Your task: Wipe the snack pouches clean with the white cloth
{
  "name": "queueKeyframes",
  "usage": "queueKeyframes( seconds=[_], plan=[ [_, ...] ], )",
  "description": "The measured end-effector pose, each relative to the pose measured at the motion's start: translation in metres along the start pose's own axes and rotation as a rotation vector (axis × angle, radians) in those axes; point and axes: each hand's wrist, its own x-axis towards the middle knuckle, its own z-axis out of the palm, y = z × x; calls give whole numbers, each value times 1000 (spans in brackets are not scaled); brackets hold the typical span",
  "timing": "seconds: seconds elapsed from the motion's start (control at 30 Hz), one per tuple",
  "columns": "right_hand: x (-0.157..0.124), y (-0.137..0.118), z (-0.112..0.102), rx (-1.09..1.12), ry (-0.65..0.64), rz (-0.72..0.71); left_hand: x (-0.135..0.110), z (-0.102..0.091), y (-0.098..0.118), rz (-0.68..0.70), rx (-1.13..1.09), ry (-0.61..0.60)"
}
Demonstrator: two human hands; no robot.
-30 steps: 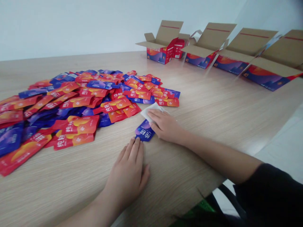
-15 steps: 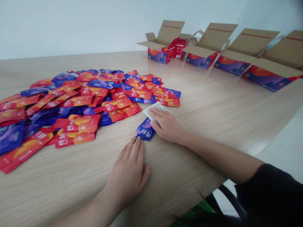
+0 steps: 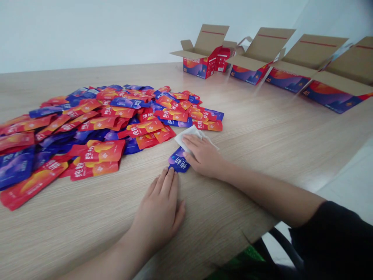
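Observation:
A blue-and-purple sachet (image 3: 180, 162) with white characters lies flat on the table between my hands. The fingertips of my left hand (image 3: 160, 202) press down on its near end, fingers stretched out flat and thumb apart. My right hand (image 3: 201, 155) holds a folded white wipe (image 3: 186, 134) under its fingers, against the far end of the sachet. Wipe and hand cover that end. Just beyond them spreads a loose pile of red-orange sachets (image 3: 145, 127) and blue sachets (image 3: 128, 102).
Along the back right of the wooden table (image 3: 262, 132) stand several cardboard boxes with raised flaps, among them a near-centre box (image 3: 194, 68) and a right-hand box (image 3: 329, 97). A pale wall (image 3: 87, 31) rises behind the table.
My right hand and the wipe have shifted slightly left over the sachet, covering a little more of it. My left hand stays at the near end. The view has moved a little.

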Motion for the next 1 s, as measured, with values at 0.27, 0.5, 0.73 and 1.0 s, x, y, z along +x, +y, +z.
queueKeyframes(
  seconds=[0.27,0.5,0.73,1.0],
  plan=[
    [-8,-25,-1,131,-112,-212,0,-1,1,-19,-24,-14],
    [-2,-4,-1,11,-35,11,-1,-1,1,-27,-30,-29],
    [-10,-31,-4,123,-145,-230,0,-2,2,-41,-74,-51],
    [-2,-3,-2,19,-20,24,-1,-1,1,-15,-14,-16]
  ],
)
